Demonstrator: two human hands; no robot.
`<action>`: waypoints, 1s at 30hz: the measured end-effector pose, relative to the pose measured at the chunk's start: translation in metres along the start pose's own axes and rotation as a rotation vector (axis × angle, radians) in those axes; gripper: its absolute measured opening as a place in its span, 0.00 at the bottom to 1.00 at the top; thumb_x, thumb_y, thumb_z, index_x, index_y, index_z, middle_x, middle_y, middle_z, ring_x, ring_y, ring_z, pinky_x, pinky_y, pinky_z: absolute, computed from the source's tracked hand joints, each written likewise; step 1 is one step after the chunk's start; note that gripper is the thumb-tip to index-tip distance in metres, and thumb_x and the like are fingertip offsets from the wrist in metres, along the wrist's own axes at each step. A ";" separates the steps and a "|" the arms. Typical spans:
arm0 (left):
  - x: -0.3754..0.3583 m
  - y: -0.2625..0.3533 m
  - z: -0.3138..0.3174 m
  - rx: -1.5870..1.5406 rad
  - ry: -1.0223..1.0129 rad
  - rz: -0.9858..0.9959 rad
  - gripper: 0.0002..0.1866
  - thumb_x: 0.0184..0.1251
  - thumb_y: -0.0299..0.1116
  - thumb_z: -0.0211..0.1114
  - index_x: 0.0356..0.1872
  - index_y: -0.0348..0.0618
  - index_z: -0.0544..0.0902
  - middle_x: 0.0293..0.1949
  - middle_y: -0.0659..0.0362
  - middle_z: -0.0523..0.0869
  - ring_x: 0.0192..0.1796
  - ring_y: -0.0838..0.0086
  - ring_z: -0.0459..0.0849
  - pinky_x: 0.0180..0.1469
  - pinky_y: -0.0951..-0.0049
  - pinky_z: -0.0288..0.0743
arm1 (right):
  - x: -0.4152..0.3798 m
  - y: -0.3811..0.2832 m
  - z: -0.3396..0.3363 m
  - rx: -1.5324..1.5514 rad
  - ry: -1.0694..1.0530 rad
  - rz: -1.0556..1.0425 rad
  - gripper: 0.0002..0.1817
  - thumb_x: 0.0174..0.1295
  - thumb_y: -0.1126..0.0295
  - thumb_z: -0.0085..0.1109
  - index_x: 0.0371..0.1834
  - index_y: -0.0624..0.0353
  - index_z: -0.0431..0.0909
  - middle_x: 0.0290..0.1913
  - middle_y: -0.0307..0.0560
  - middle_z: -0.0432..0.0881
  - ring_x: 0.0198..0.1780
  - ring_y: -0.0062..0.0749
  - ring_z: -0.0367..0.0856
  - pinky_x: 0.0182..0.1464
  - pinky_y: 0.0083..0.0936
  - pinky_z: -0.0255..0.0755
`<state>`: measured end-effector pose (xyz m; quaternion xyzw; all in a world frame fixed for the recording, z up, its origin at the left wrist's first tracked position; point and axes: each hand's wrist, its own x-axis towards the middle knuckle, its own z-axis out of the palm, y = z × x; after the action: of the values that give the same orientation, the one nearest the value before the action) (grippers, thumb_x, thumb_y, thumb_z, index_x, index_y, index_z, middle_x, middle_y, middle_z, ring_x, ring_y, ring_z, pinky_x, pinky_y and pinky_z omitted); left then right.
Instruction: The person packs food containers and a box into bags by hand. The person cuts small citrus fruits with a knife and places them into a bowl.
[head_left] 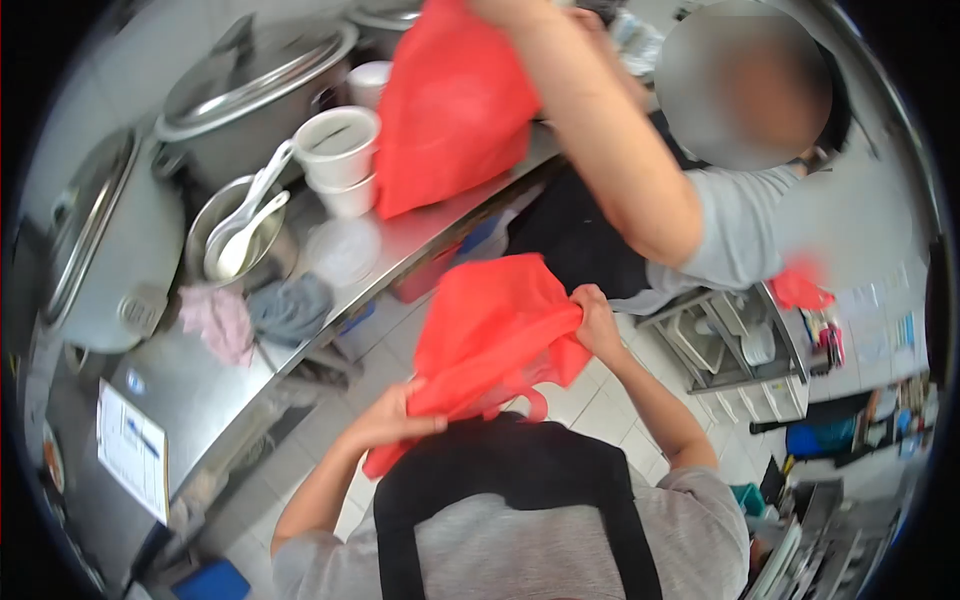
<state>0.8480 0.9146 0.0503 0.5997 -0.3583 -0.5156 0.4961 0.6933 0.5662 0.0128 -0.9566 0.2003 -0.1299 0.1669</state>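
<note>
A red cloth-like bag with a loop handle hangs in front of my black apron. My left hand is closed on its lower left edge, thumb lying along the fabric. At the upper right edge, my right hand grips the bag too, fingers curled round the cloth. The bag is held partly spread between both hands, and its inside is hidden from me. Beyond it, a co-worker's raised arm reaches over a second red bag at the counter; that person's hands are mostly cut off or blurred.
On the steel counter to my left stand large lidded pots, stacked white tubs, a metal container with white ladles, cloths and a clipboard. The co-worker stands close ahead. A rack is at the right.
</note>
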 end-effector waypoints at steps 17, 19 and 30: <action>0.007 0.023 0.108 0.314 -0.366 0.239 0.21 0.53 0.35 0.68 0.45 0.33 0.77 0.40 0.57 0.83 0.43 0.75 0.81 0.48 0.71 0.73 | -0.212 0.084 -0.067 0.589 0.265 0.609 0.18 0.48 0.72 0.61 0.42 0.67 0.70 0.38 0.52 0.81 0.39 0.36 0.81 0.40 0.30 0.74; 0.011 0.003 0.102 0.550 -0.400 0.068 0.20 0.54 0.35 0.67 0.46 0.33 0.77 0.40 0.57 0.84 0.43 0.74 0.81 0.48 0.72 0.73 | -0.213 0.089 -0.085 0.825 0.288 0.707 0.16 0.51 0.73 0.61 0.41 0.68 0.72 0.39 0.49 0.81 0.40 0.32 0.80 0.40 0.28 0.74; -0.028 0.014 0.086 -1.087 -0.254 0.251 0.25 0.59 0.36 0.62 0.54 0.33 0.72 0.52 0.50 0.78 0.52 0.64 0.78 0.56 0.63 0.70 | -0.248 0.037 -0.085 1.316 -0.743 0.629 0.24 0.56 0.60 0.62 0.48 0.68 0.73 0.42 0.42 0.80 0.45 0.24 0.78 0.48 0.24 0.73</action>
<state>0.7591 0.9179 0.0737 0.1443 -0.1670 -0.6310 0.7437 0.4342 0.6170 0.0315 -0.5427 0.2737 0.1573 0.7784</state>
